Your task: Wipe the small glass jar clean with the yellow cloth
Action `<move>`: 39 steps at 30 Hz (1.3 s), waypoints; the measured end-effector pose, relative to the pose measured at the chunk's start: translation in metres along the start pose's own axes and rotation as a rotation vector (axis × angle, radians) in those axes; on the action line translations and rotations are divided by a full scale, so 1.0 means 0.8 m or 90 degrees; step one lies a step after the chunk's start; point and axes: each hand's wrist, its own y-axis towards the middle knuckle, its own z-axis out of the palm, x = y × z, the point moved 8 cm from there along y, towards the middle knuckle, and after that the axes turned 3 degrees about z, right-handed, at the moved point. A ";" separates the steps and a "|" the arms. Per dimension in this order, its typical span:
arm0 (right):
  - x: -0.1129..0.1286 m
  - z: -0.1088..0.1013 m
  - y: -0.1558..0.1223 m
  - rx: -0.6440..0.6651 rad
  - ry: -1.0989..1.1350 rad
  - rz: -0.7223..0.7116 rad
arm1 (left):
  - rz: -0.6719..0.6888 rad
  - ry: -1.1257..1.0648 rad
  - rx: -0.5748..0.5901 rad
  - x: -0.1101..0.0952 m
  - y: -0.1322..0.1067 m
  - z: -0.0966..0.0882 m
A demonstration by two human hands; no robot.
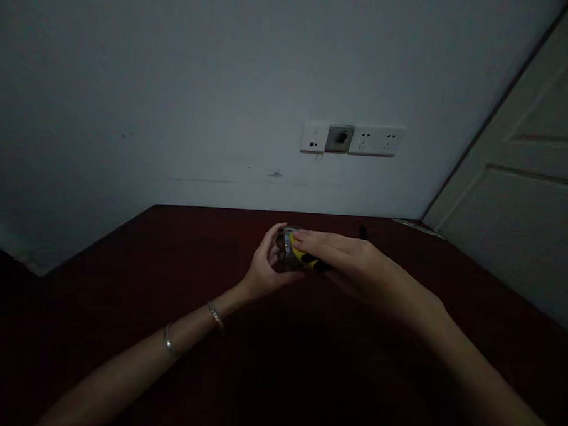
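Note:
My left hand (267, 262) is wrapped around a small see-through container with a brownish look (285, 251), perhaps a jar, tilted just above the dark red tabletop (207, 247). Against its right side is a yellow-and-black piece (301, 254); whether it is part of the container or separate I cannot tell. My right hand (346, 250) presses its fingers together over that piece from above, its thumb largely hidden. Two silvery bracelets (216, 315) circle my left forearm. Dim light hides the finer detail.
A pale wall (222, 110) rises behind the table, carrying a row of sockets (374, 140). To the right stands a panelled door (524, 204). A small dark object (363, 231) shows just behind my right hand.

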 end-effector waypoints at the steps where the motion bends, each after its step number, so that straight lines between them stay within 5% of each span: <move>1: 0.000 0.001 -0.001 0.008 0.001 0.002 | 0.005 -0.007 -0.001 0.001 0.001 -0.001; 11: -0.014 -0.012 -0.003 -0.051 -0.056 0.019 | 0.027 0.016 0.032 0.006 -0.004 -0.005; 17: -0.016 0.011 0.005 -0.065 -0.157 -0.014 | 0.082 0.031 0.083 0.000 -0.005 0.004; 31: 0.009 0.000 0.007 0.052 0.038 0.044 | 0.023 0.003 0.018 0.004 -0.004 -0.011; 39: -0.027 -0.010 -0.005 -0.019 -0.002 0.095 | 0.063 0.026 0.029 -0.006 -0.002 -0.010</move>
